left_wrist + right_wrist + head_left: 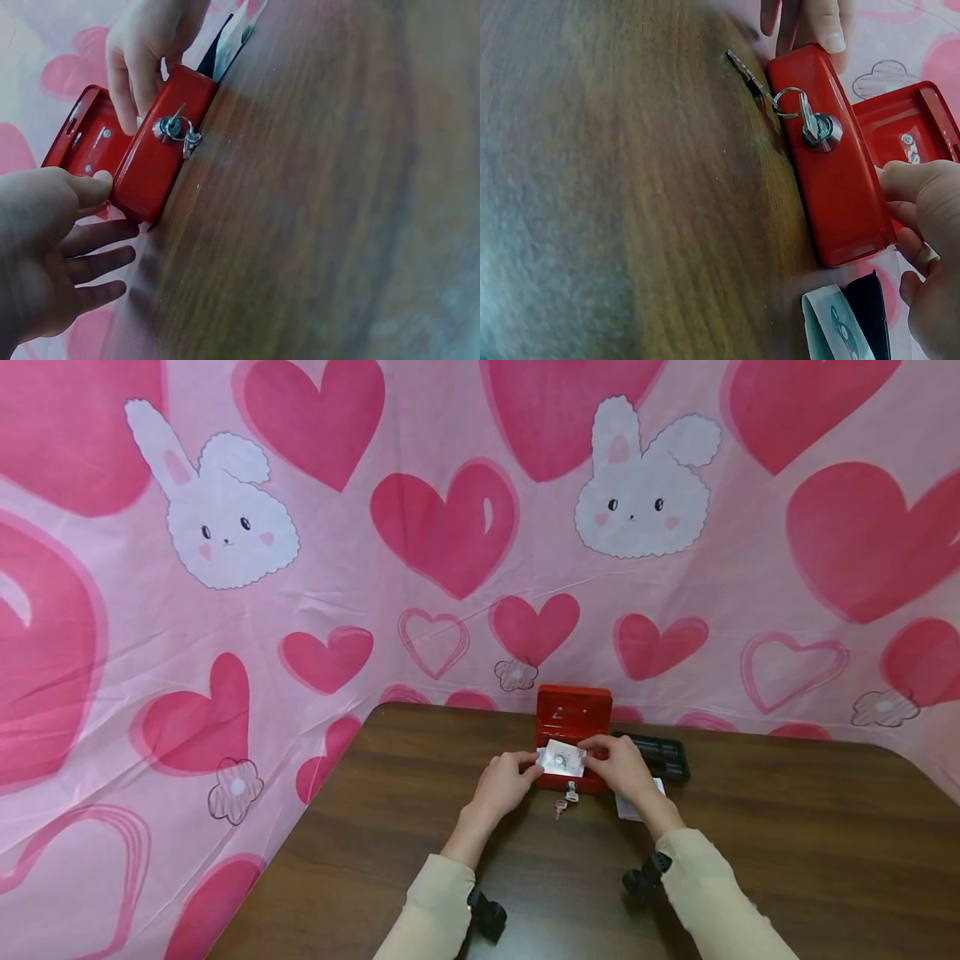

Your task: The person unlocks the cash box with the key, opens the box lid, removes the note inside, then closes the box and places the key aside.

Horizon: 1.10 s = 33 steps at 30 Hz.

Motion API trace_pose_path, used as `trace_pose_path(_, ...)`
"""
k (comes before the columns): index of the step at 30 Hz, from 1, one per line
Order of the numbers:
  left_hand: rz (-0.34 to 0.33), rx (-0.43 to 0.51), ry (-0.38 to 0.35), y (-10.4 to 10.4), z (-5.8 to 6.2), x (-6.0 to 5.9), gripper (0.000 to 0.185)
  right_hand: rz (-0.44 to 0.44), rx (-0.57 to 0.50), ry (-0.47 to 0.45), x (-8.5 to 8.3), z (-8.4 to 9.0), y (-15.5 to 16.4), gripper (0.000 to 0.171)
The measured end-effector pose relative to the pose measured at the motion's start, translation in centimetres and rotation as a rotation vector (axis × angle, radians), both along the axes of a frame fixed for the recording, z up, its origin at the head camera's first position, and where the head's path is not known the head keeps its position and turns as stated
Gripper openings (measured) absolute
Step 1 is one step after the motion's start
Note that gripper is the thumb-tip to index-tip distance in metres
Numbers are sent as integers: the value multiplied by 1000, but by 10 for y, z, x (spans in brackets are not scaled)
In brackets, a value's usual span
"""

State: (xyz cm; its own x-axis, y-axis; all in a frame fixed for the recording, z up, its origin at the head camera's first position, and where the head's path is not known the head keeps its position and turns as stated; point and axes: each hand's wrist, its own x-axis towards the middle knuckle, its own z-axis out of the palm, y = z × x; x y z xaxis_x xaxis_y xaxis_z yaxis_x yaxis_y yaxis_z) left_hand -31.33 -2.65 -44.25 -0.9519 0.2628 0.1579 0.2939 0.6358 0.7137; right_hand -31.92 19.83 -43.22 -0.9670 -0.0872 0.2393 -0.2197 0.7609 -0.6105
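A small red cash box (573,708) stands with its lid raised at the back of the table. In its opening, a flat silvery-white packet (561,758) with pale purplish edges shows between both hands. My left hand (501,787) pinches the packet's left edge with thumb and index finger; its other fingers spread beside the box in the left wrist view. On the other side, my right hand (622,767) pinches the right edge, fingers reaching inside the wall. The box front (840,172) hides the packet from both wrist cameras. A key (810,120) sits in the lock, another hanging from its ring.
A black compartment tray (660,756) lies right of the box. Nearer, partly under the right forearm, is a whitish folded paper (836,322) with green print. The brown wooden table (360,860) meets a pink heart-patterned cloth (442,635) behind the box.
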Motion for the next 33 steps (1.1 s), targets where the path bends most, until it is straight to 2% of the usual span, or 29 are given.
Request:
trace_pose_path(4,-2,4,-1,1,0,0,35,-21,-34,-1,3,0,-1,23)
trace_pose_path(12,1,7,-20,0,2,2,36,-48,-102,89,11,-2,-3,24)
trace_pose_path(21,-1,-13,15,1,0,1,34,-69,-169,178,17,-6,-3,25)
trace_pose_path(33,2,-13,9,-1,1,1,35,-104,-225,259,34,11,-2,24)
